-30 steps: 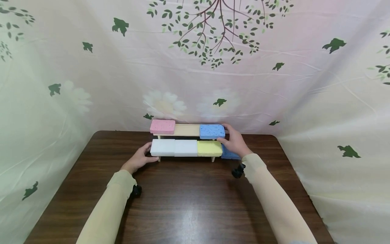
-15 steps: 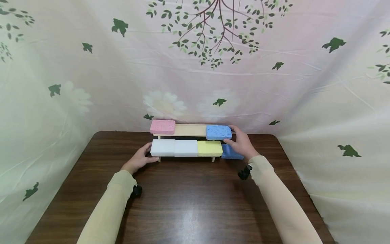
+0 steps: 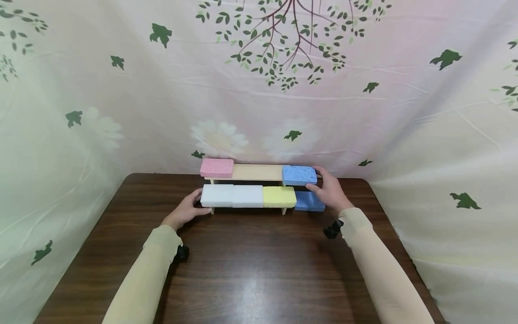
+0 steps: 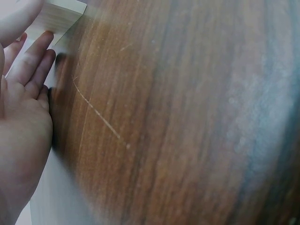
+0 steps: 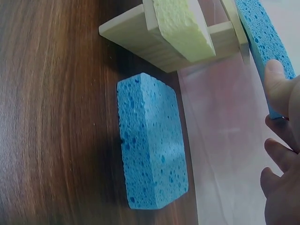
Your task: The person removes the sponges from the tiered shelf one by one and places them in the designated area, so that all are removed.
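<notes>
My right hand [image 3: 332,193] pinches a blue sponge [image 3: 299,175] between thumb and fingers, at the right end of the upper wooden shelf [image 3: 256,172]. In the right wrist view, the thumb lies against this blue sponge [image 5: 260,35]. On the left, my left hand [image 3: 186,210] grips the end of the lower wooden shelf [image 3: 284,211], thumb in front and fingers round the side. Two white sponges [image 3: 232,196] and a yellow sponge [image 3: 279,196] lie side by side on that shelf. A pink sponge [image 3: 217,168] sits at the upper shelf's left end.
Another blue sponge [image 5: 154,145] rests on the dark wood table [image 3: 251,261], right of the lower shelf. Behind the shelves hangs a pale printed cloth [image 3: 259,108], close to the table's back edge.
The right hand has moved the blue sponge rightwards along the upper shelf, from left of its right end out to that end. My left hand has stayed in place.
</notes>
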### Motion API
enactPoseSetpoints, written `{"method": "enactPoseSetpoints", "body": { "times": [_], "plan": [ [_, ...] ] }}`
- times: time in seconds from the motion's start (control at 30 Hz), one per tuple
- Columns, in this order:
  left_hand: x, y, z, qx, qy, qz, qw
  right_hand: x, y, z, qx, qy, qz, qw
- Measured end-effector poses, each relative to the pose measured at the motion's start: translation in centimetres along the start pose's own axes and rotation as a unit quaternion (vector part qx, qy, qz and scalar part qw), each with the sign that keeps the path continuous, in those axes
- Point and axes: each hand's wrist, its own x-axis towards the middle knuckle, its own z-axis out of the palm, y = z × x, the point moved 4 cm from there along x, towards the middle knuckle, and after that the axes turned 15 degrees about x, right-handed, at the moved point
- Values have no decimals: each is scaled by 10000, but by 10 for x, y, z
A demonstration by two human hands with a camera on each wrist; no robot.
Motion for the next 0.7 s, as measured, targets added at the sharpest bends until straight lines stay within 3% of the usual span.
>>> {"method": "enactPoseSetpoints", "body": {
  "times": [0.7],
  "plan": [
    [0,1,1,48,68,44,10000,-9,26,-23,-130,182,191,9996]
  ]
}}
